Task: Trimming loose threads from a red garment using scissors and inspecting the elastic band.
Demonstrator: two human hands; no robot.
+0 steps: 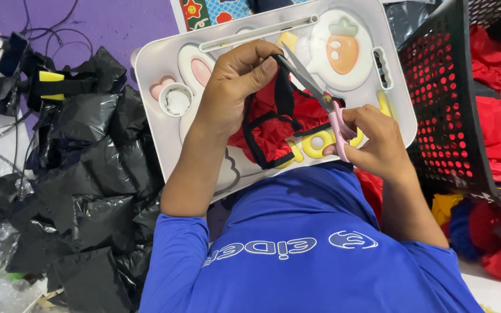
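Note:
My left hand (pixel 234 87) pinches the black trim of a small red fabric piece (pixel 271 128) and lifts it over a white lap tray (pixel 152 69). My right hand (pixel 375 139) grips pink-handled scissors (pixel 320 95), whose open blades point up and left and meet the black trim just beside my left fingers. The red fabric with its black edging hangs down between both hands.
The tray has a rabbit and carrot picture and a small round cup (pixel 176 99). A heap of black plastic bags (pixel 88 174) lies on the left. A black perforated basket (pixel 453 98) with red cloth stands on the right. Coloured fabric scraps (pixel 482 232) lie below it.

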